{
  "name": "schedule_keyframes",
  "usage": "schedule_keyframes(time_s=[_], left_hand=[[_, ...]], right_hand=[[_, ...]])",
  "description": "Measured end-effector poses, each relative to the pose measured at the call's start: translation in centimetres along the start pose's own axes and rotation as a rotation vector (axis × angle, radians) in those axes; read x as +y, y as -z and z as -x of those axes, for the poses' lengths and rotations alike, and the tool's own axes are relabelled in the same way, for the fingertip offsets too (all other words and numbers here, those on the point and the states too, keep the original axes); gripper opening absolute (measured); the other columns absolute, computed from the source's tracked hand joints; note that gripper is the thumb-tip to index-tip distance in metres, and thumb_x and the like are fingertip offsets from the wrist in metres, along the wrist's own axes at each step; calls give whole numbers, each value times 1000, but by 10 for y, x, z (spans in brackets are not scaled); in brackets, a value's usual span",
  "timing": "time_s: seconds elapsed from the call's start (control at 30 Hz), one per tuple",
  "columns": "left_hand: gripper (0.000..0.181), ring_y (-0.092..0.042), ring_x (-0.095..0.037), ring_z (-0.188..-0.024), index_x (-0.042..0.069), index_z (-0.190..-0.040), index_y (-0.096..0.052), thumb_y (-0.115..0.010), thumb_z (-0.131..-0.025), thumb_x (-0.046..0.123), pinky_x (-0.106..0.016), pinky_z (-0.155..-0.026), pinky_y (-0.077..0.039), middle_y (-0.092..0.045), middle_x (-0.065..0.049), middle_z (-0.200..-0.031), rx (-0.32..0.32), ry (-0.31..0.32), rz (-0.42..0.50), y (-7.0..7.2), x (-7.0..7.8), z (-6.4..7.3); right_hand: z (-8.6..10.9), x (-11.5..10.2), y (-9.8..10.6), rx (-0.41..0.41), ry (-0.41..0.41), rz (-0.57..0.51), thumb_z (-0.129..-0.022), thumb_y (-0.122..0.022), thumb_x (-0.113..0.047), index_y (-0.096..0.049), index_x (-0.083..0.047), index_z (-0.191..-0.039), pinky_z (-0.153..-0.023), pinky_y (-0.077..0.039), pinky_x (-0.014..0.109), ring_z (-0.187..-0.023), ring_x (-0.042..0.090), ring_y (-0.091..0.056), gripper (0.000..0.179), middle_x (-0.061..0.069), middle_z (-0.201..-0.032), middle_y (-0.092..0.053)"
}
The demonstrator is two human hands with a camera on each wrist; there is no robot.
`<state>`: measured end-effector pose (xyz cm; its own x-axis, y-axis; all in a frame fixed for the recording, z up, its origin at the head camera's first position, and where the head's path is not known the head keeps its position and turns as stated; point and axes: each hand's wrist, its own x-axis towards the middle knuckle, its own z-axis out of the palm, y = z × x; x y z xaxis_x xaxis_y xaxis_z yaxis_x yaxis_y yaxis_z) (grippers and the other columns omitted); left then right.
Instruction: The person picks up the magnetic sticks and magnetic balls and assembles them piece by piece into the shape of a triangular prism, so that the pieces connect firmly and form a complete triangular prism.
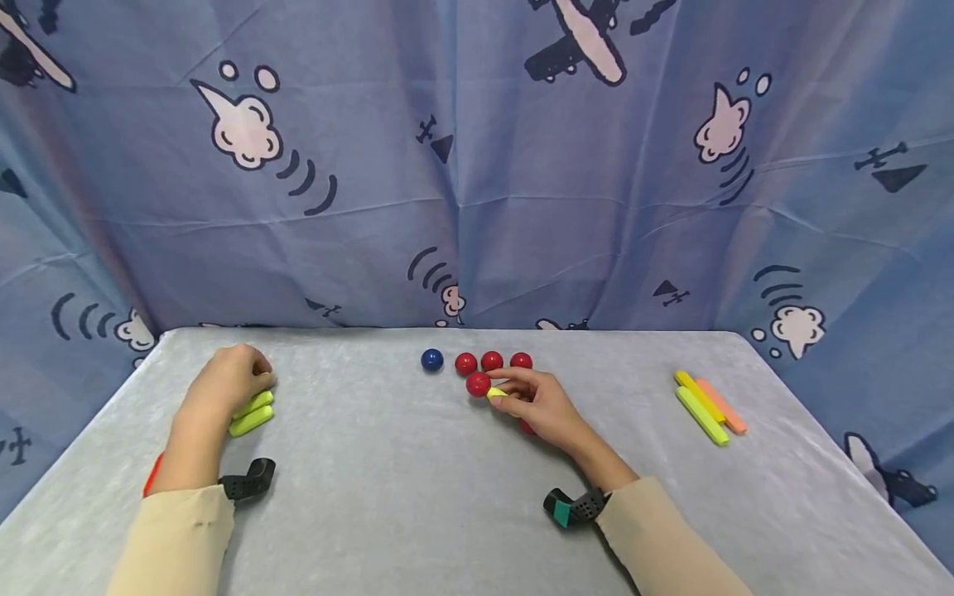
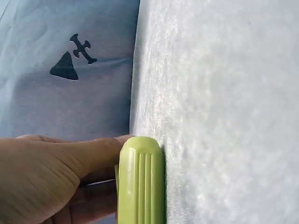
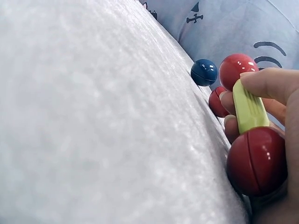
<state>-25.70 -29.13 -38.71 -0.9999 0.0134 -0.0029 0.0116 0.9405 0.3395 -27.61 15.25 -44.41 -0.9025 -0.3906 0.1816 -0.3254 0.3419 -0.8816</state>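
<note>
Right hand [image 1: 547,407]: fingers [image 3: 232,127] pinch stick [image 3: 249,107], red ball [image 3: 256,161] each end, seemingly joined | left hand [image 1: 229,381]: at lime sticks [image 1: 252,420], grip unclear | other balls [image 1: 491,361] unattached

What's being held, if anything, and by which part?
The right hand pinches a yellow-green stick by its end near the farther red ball. Whether the left hand grips a green stick cannot be told.
</note>
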Motion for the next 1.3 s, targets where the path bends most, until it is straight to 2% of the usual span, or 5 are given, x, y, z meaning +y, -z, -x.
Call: schedule_keyframes(time_s=[0.23,0.5,0.7,0.97,1.3], left_hand=[[26,-63,-47,-107,-2,-114,-69,-63,-99,18,-60,-88,-49,-71,-24,-113,59,-24,-1,0,13,-2],[24,-67,-38,-104,4,-115,-71,-63,-100,21,-51,-85,-53,-73,-19,-115,165,-53,214,-7,57,-4],[25,-73,-29,-99,3,-120,-71,-66,-98,13,-36,-75,-58,-73,-15,-117,60,-175,391,-25,101,-6],[34,-74,-26,-101,-2,-125,-68,-72,-92,8,-31,-83,-60,-72,-19,-120,-129,-314,684,-68,156,-3],[33,-73,-15,-94,-6,-120,-70,-74,-90,8,-26,-76,-61,-75,-23,-111,-235,-240,943,-111,179,3]], right_hand=[[0,0,1,16,-1,-7,-91,-75,-13,-69,-6,-126,-69,-53,22,-79,11,-63,36,18,-107,-74],[0,4,1,56,-13,-66,-95,-70,-16,-66,-7,-130,-79,-53,19,-90,9,-67,36,18,-110,-75],[-2,2,0,83,-24,-108,-96,-70,-18,-64,-8,-133,-85,-51,18,-93,8,-66,38,18,-110,-75],[-2,2,1,97,-32,-113,-96,-70,-16,-64,-7,-133,-86,-51,18,-93,8,-65,39,19,-110,-75],[0,0,4,56,18,-151,-95,-70,-13,-65,-7,-132,-84,-53,18,-95,4,-69,38,22,-114,-73]])
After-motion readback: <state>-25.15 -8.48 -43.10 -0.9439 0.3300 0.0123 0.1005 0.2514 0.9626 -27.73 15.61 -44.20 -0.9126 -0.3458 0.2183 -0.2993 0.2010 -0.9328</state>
